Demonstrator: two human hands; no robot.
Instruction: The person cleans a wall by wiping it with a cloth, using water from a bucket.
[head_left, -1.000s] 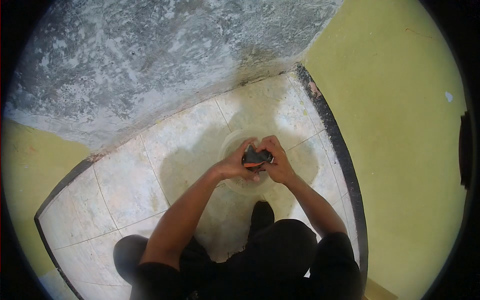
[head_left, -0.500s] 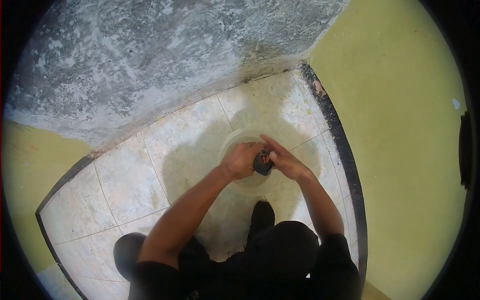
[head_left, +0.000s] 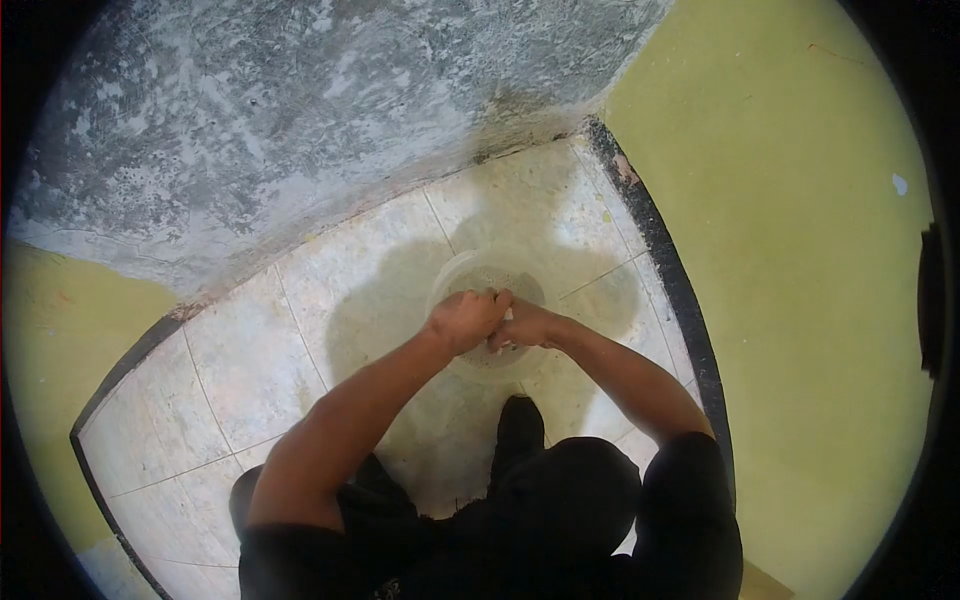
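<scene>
Both hands meet over a translucent round tub [head_left: 533, 287] on the tiled floor. My left hand [head_left: 466, 322] is closed, its fingertips pressed against my right hand. My right hand [head_left: 527, 326] is closed too, fingers curled down and in toward the left. A small whitish bit shows between the two hands, too small to name. Whatever else they hold is hidden by the fingers. The tub looks cloudy inside, and its near side is partly covered by my hands.
A grey rough-plastered wall [head_left: 300, 110] rises at the far side, and a yellow-green wall [head_left: 780, 300] on the right. Black skirting [head_left: 665, 245] edges the pale tiles [head_left: 240, 350]. My dark shoe [head_left: 520, 425] stands just before the tub.
My hands have come together, the right one turning inward and its fingers curling. The dark object with reddish bits that showed between them is now out of sight.
</scene>
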